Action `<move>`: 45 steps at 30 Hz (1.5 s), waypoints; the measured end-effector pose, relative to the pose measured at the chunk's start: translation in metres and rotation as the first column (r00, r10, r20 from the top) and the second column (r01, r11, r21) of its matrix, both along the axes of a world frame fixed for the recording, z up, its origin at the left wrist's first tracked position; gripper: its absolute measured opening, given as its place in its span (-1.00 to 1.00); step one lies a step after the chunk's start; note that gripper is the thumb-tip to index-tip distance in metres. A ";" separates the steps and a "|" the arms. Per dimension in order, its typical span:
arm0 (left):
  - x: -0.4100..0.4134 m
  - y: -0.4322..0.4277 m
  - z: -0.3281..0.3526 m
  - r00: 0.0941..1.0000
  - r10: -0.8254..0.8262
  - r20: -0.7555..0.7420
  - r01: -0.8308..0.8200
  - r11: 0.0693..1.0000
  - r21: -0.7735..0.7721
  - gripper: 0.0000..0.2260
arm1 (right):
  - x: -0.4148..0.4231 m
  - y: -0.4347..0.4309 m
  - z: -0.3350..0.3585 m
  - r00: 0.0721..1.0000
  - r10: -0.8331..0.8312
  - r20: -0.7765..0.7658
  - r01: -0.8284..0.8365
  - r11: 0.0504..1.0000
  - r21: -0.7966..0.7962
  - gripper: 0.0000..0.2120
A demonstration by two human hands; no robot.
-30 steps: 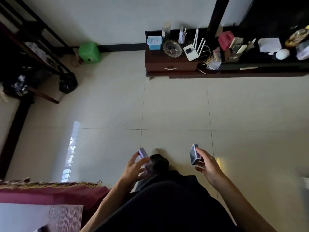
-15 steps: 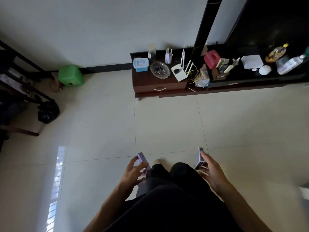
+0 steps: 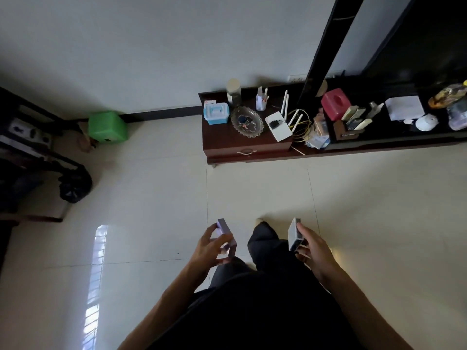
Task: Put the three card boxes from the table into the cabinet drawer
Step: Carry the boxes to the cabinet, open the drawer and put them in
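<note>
Left first: left hand closed around purple card boxes, apparently more than one stacked, count unclear, held above the pale tile floor. Right hand grips a grey-white card box on edge, fingers along its side. Dark wooden cabinet ahead, its drawer shut, pale handle showing. Versus half a second ago: cabinet sits lower and larger in view, green stool nearer; both grips unchanged.

Two hands, one purple card box, one grey card box, one closed cabinet drawer.
</note>
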State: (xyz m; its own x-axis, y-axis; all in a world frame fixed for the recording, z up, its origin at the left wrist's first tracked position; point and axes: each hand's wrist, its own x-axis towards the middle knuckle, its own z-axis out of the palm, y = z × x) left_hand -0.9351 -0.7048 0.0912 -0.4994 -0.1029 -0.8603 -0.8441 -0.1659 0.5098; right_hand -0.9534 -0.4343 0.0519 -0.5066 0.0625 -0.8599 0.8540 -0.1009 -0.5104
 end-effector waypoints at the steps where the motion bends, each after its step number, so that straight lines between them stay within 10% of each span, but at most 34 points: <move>1: -0.013 0.000 0.003 1.000 0.015 -0.006 -0.015 1.000 0.007 -0.72 | -0.016 0.000 0.000 1.000 0.015 -0.013 -0.015 1.000 -0.007 -0.74; 15: -0.143 -0.062 -0.014 0.979 0.201 -0.010 -0.201 0.979 0.018 -0.52 | -0.200 -0.060 -0.010 0.968 0.245 -0.048 -0.245 0.969 0.012 -0.80; 31: -0.366 -0.162 -0.168 0.998 -0.038 -0.050 0.031 0.990 -0.139 -0.63 | -0.404 -0.194 -0.125 0.828 0.552 -0.094 -0.523 0.822 0.225 -0.38; 45: -0.526 -0.188 -0.495 0.884 -0.451 0.120 0.408 0.623 -0.667 -0.32 | -0.568 -0.265 -0.445 0.111 0.988 -0.106 -0.650 0.153 0.744 -0.65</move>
